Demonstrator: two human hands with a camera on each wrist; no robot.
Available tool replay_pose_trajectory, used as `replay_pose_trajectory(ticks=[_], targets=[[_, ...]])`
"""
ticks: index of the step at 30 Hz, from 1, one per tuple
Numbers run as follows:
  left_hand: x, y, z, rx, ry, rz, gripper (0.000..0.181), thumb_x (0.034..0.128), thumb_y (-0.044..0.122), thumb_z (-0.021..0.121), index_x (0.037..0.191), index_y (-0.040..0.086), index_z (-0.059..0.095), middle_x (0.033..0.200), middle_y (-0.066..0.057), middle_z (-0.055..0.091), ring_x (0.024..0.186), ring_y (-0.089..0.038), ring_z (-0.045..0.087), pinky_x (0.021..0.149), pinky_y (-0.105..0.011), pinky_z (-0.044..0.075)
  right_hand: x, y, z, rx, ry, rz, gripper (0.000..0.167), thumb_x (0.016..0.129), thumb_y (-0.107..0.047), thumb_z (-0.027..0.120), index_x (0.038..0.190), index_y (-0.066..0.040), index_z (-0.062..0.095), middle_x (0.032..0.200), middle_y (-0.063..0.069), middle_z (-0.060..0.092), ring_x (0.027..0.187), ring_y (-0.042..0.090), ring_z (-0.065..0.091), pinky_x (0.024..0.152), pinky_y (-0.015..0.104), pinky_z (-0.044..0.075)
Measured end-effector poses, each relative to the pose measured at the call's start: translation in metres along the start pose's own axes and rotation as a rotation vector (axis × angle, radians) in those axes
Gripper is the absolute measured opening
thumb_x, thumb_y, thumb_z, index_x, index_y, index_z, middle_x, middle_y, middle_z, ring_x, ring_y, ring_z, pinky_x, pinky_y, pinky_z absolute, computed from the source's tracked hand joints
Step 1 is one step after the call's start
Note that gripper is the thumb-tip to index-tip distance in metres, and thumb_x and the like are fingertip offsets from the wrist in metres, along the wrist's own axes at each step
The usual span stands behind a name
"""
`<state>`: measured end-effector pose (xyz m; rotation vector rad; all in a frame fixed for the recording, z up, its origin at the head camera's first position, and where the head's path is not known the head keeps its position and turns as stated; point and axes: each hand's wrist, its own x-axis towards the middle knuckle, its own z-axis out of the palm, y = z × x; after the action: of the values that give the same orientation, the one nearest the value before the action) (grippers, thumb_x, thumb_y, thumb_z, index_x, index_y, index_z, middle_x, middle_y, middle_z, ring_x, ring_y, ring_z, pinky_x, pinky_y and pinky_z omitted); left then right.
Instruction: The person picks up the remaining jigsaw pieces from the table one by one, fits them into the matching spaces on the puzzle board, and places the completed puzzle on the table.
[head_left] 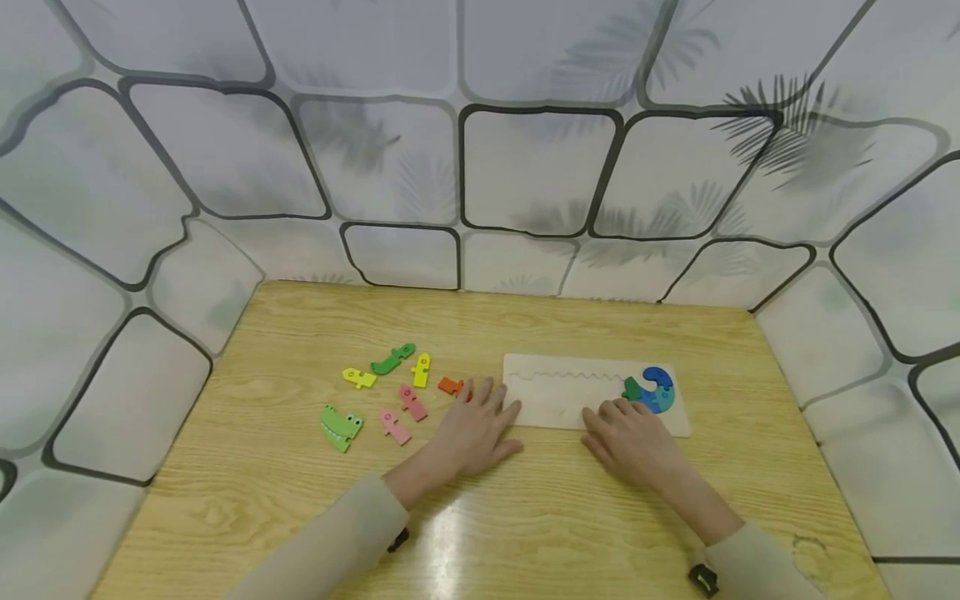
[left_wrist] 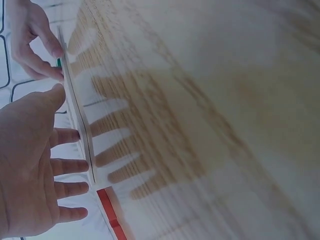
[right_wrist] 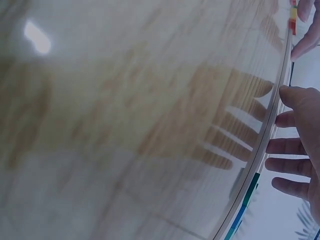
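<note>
A pale wooden puzzle board (head_left: 566, 404) lies on the table with a blue curled tail (head_left: 660, 392) of joined pieces and a dark green piece (head_left: 632, 388) at its right end. My left hand (head_left: 476, 429) is at the board's left edge, fingers spread, its fingertips by an orange piece (head_left: 448, 385) that they partly hide. In the left wrist view those fingers look straight, with nothing gripped. My right hand (head_left: 630, 437) rests over the board's near edge, just below the dark green piece. Its fingers (right_wrist: 286, 146) extend fairly straight in the right wrist view, holding nothing visible.
Loose pieces lie left of the board: a green crocodile head (head_left: 341, 428), a green piece (head_left: 393, 359), yellow pieces (head_left: 422, 370) and pink pieces (head_left: 412, 402). The wood-grain table (head_left: 555, 517) meets stone-patterned walls (head_left: 536, 171) at the back and sides.
</note>
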<state>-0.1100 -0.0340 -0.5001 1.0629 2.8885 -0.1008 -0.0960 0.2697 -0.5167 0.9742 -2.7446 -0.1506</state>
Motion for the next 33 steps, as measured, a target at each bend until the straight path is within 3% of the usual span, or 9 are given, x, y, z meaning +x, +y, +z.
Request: replay_pose_trajectory(ticks=[13, 33], targets=[[-0.013, -0.001, 0.0, 0.011, 0.026, 0.018, 0.065, 0.1064, 0.063, 0.045, 0.157, 0.023, 0.05, 0.16, -0.014, 0.052, 0.152, -0.038, 0.046, 0.125, -0.06, 0.037, -0.001, -0.009, -0.003, -0.006, 0.026, -0.035, 0.031, 0.096, -0.041, 0.075, 0.113, -0.016, 0.067, 0.094, 0.005, 0.068, 0.093, 0.028, 0.07, 0.081, 0.045, 0.06], [-0.032, 0.0, 0.004, 0.011, 0.068, 0.025, 0.065, 0.1051, 0.065, 0.046, 0.153, 0.021, 0.055, 0.157, -0.015, 0.055, 0.149, -0.04, 0.049, 0.123, -0.061, 0.039, -0.005, -0.021, -0.005, -0.008, 0.001, -0.048, 0.032, 0.096, -0.042, 0.075, 0.114, -0.017, 0.066, 0.096, 0.004, 0.069, 0.092, 0.025, 0.069, 0.083, 0.042, 0.06]])
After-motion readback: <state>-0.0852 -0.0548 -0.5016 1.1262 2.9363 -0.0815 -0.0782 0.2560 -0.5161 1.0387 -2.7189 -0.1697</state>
